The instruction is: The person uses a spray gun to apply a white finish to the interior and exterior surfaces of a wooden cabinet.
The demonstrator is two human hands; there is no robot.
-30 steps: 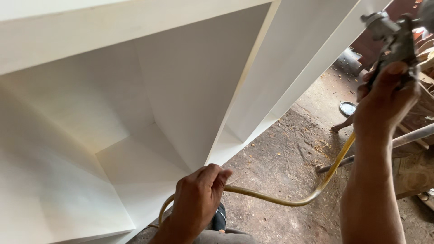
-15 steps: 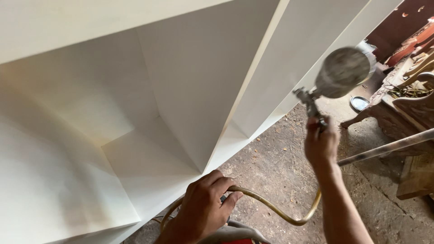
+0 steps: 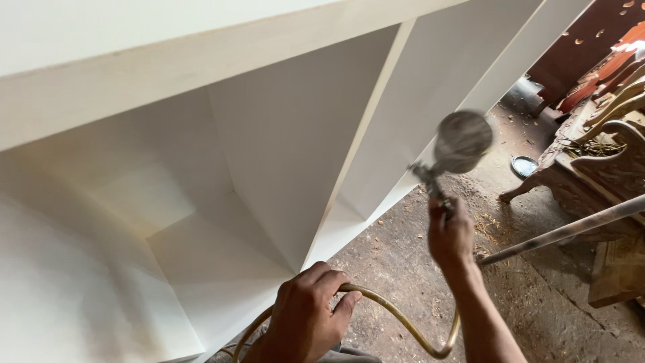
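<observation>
Leftmost: white cabinet (image 3: pixel 222 168), open compartments facing camera, inner surfaces white, upright divider panel between two bays. Bottom centre: left hand (image 3: pixel 306 316) curled shut around yellowish air hose (image 3: pixel 396 316), near cabinet's lower front edge. Hose loops down and right, rising behind right forearm. Right hand (image 3: pixel 449 234) clenched on handle of spray gun (image 3: pixel 447 154), metal cup blurred, held just beside cabinet's right bay. Dirt floor (image 3: pixel 537 302) strewn with shavings below. Far right: carved wooden furniture (image 3: pixel 598 161), long metal rod (image 3: pixel 571 228) slanting across.
</observation>
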